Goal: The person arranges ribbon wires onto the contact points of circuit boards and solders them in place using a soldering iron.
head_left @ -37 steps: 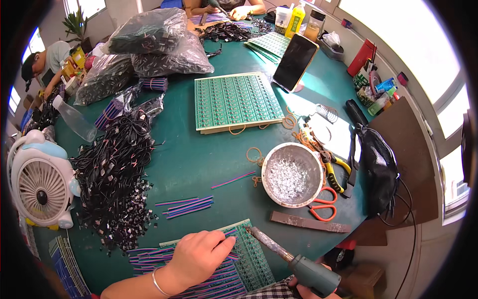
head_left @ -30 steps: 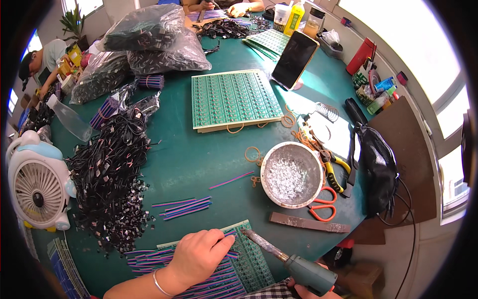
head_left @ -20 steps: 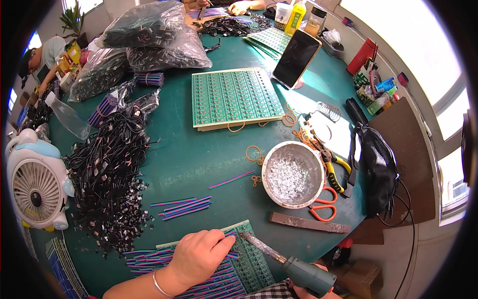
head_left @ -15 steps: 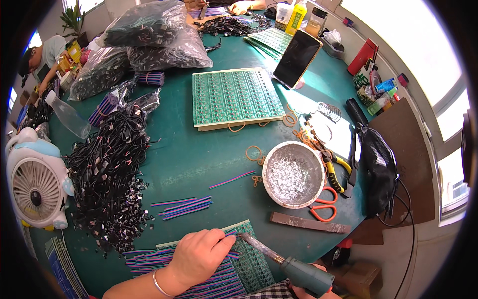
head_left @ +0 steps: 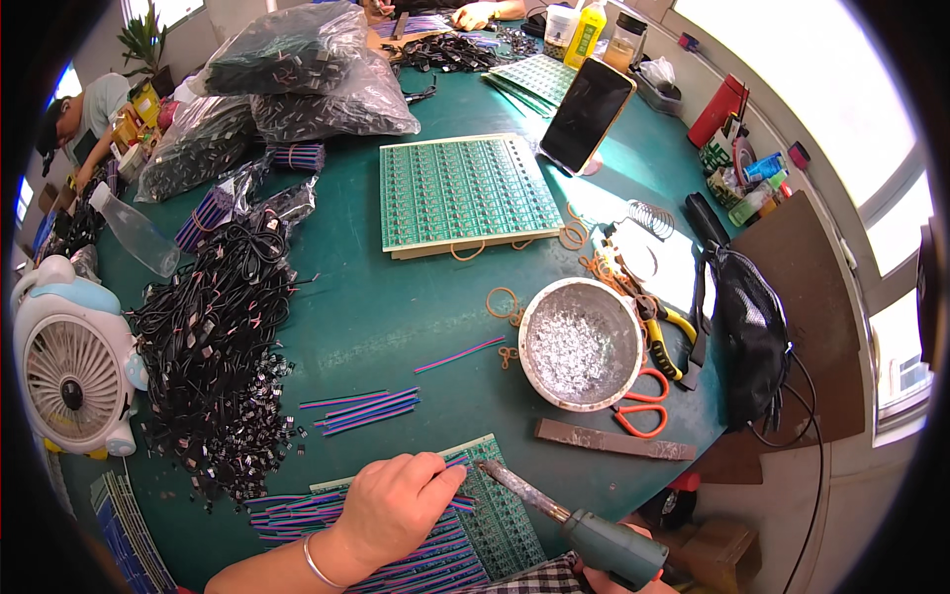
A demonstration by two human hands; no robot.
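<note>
My left hand (head_left: 398, 503) is closed, thumb and fingertips pinching a thin blue-and-red ribbon wire (head_left: 458, 459) over a green circuit board panel (head_left: 503, 520). My right hand (head_left: 598, 581), mostly hidden behind the handle and cut off by the lower edge, grips a soldering iron (head_left: 614, 547). The iron's tip points left and sits just beside the pinched wire's end; whether they touch is too small to tell. Rows of similar wires (head_left: 287, 517) lie across the panel under my left hand. Several loose ribbon wires (head_left: 374, 414) rest just beyond it.
A round bowl of silvery flakes (head_left: 579, 346), red-handled scissors (head_left: 643, 406), pliers (head_left: 661, 337) and a brown bar (head_left: 614, 441) stand right. Stacked panels (head_left: 470, 193) and a phone (head_left: 586, 117) lie beyond. Black cables (head_left: 218, 346) and a fan (head_left: 71, 371) occupy the left. Other people work farther off.
Almost nothing differs. The soldering iron's handle has shifted very slightly to the right, its tip staying by the wire, and my left hand keeps its pinch.
</note>
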